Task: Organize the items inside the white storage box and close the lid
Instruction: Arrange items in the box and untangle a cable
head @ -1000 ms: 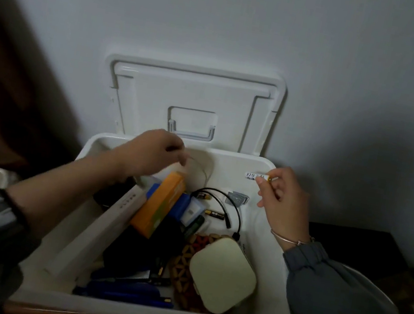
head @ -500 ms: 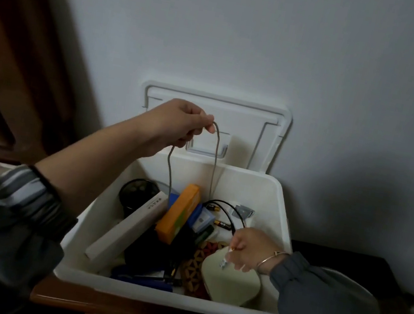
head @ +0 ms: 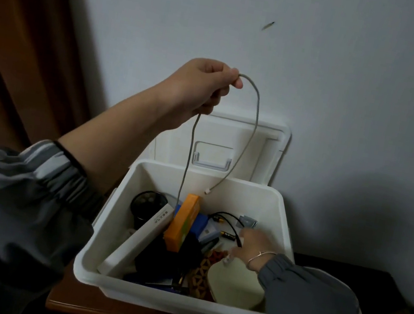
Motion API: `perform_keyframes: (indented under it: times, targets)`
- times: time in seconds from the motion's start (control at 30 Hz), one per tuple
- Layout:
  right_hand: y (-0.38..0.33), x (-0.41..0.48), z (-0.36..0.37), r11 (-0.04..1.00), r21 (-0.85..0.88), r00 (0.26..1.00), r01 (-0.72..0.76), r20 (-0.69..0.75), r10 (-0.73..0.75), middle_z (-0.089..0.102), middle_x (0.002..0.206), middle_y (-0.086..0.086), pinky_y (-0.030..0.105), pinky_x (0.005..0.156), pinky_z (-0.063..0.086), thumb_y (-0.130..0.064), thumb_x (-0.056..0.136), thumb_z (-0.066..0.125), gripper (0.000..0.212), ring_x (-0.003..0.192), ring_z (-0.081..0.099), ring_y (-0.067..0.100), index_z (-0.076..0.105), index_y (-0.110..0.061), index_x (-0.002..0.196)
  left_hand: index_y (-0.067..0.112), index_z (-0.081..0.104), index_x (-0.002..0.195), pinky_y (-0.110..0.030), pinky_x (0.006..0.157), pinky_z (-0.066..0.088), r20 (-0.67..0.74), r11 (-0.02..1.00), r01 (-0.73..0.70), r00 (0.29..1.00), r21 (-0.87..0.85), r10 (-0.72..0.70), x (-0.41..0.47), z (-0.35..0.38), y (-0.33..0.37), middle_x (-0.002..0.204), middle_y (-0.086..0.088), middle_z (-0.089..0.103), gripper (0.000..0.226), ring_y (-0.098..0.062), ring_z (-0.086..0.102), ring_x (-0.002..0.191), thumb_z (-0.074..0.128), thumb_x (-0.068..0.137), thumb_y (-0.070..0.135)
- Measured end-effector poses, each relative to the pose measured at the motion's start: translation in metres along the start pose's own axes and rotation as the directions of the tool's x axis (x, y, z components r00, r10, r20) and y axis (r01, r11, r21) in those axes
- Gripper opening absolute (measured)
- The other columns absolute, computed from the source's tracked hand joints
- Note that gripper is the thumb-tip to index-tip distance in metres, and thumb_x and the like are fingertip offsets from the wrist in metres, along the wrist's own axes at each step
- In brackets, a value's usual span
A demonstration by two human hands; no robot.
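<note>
The white storage box [head: 174,303] stands open, and its lid [head: 262,150] leans back against the wall. My left hand [head: 202,84] is raised well above the box and grips a grey cable [head: 258,105]. The cable loops over my fingers. One end with a white plug hangs free over the box; the other strand drops down behind the orange box [head: 184,222]. My right hand [head: 251,245] is low inside the box by the cream case [head: 236,283] and a battery [head: 228,235]. It is blurred, so its grip is unclear.
Inside the box also lie a long white carton [head: 141,239], a black cup [head: 146,204], a black cable [head: 228,216] and a patterned wooden piece [head: 200,272]. The box sits on a brown wooden stand [head: 81,298]. A brown wooden panel [head: 13,39] is at the left.
My left hand has lifted the grey cable up out of the box, high above the lid. My right hand came down from the back rim into the box near the cream case.
</note>
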State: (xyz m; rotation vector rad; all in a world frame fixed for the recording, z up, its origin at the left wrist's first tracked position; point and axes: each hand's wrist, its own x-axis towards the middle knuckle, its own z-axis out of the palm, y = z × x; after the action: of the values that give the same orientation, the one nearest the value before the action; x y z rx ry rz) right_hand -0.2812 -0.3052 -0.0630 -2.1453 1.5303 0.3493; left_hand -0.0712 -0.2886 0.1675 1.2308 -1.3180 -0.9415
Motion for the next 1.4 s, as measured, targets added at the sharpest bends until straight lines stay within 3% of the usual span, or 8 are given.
perform_keyframes:
  times: [0.23,0.4,0.53,0.7,0.83,1.07,1.27,1.4]
  targets:
    - [-0.046,-0.028,-0.020,0.750,0.501,0.902,0.432,-0.248,-0.353,0.050,0.123,-0.014,0.004,0.079,0.042,-0.033,0.086,0.066,0.055,0.100,0.057,0.005,0.044,-0.025,0.137,0.010,0.058,0.088,-0.019,0.044,0.020,-0.107,0.985,0.006,0.994,-0.174,-0.025,0.009,0.010,0.045,0.059,0.003,0.035,0.023,-0.008,0.024,0.046,0.042,0.102,0.019]
    - [-0.094,-0.039,-0.020,0.518,0.696,0.847,0.497,-0.259,-0.464,0.064,0.117,0.007,0.034,0.095,0.050,-0.013,0.089,0.063,0.029,0.099,0.062,0.017,0.062,-0.015,0.118,0.011,0.054,0.085,-0.018,0.044,0.018,-0.176,0.938,-0.034,0.984,-0.344,-0.029,0.011,0.010,0.078,0.058,0.004,0.032,0.022,-0.007,0.022,0.045,0.041,0.102,0.018]
    - [-0.104,-0.042,-0.022,0.610,0.575,0.831,0.546,-0.462,-0.309,0.059,0.080,-0.012,0.028,0.070,0.048,-0.022,0.082,0.070,0.017,0.070,0.055,0.005,0.056,-0.030,0.077,0.011,0.052,0.081,-0.017,0.042,0.021,-0.252,0.876,-0.066,0.965,-0.478,-0.065,0.006,-0.002,0.090,0.054,0.004,0.037,0.025,-0.006,0.025,0.041,0.040,0.102,0.017]
    - [-0.111,-0.038,-0.035,0.569,0.622,0.833,0.538,-0.497,-0.243,0.052,0.111,-0.011,0.018,0.067,0.043,-0.023,0.083,0.069,0.037,0.071,0.054,0.010,0.054,-0.017,0.117,0.011,0.051,0.076,-0.016,0.040,0.022,-0.230,0.821,-0.073,0.971,-0.566,-0.072,-0.004,-0.006,0.097,0.053,0.005,0.037,0.031,-0.006,0.025,0.040,0.036,0.103,0.016]
    - [-0.129,-0.042,-0.038,0.558,0.626,0.837,0.545,-0.434,-0.332,0.070,0.090,0.016,0.007,0.052,0.041,-0.007,0.089,0.054,0.016,0.061,0.060,0.012,0.067,0.002,0.093,0.012,0.049,0.075,-0.016,0.041,0.021,-0.253,0.830,-0.120,0.967,-0.544,-0.025,-0.011,-0.005,0.109,0.053,0.005,0.036,0.032,-0.006,0.025,0.041,0.035,0.103,0.013]
    - [-0.103,-0.072,-0.109,0.206,0.684,0.709,0.700,-0.700,-0.086,0.066,0.073,0.007,0.016,0.054,0.049,-0.009,0.097,0.046,0.024,0.052,0.059,0.002,0.063,-0.009,0.081,0.011,0.046,0.065,-0.016,0.040,0.036,-0.556,0.807,-0.261,0.825,-0.529,-0.098,-0.018,-0.066,0.107,0.039,0.002,0.045,0.036,-0.007,0.042,0.033,0.035,0.098,0.002]
    - [-0.061,-0.097,-0.199,0.179,0.734,0.755,0.655,-0.633,-0.168,0.061,0.071,0.003,0.014,0.046,0.035,-0.015,0.098,0.045,0.026,0.048,0.050,0.003,0.067,-0.014,0.086,0.007,0.045,0.068,-0.013,0.033,0.040,-0.413,0.865,0.448,0.760,-0.225,-0.501,-0.044,-0.089,0.032,0.038,-0.003,0.055,0.034,-0.007,0.054,0.029,0.038,0.100,0.013]
    - [-0.051,-0.107,-0.228,0.328,0.684,0.759,0.651,-0.586,-0.284,0.062,0.072,0.002,0.013,0.047,0.039,-0.016,0.099,0.045,0.028,0.051,0.053,0.004,0.069,-0.017,0.085,0.001,0.048,0.121,-0.032,0.082,0.047,-0.339,0.763,0.538,0.836,0.359,-0.431,-0.062,-0.065,-0.008,0.121,-0.011,0.054,0.053,-0.025,0.061,0.107,0.041,0.098,0.049]
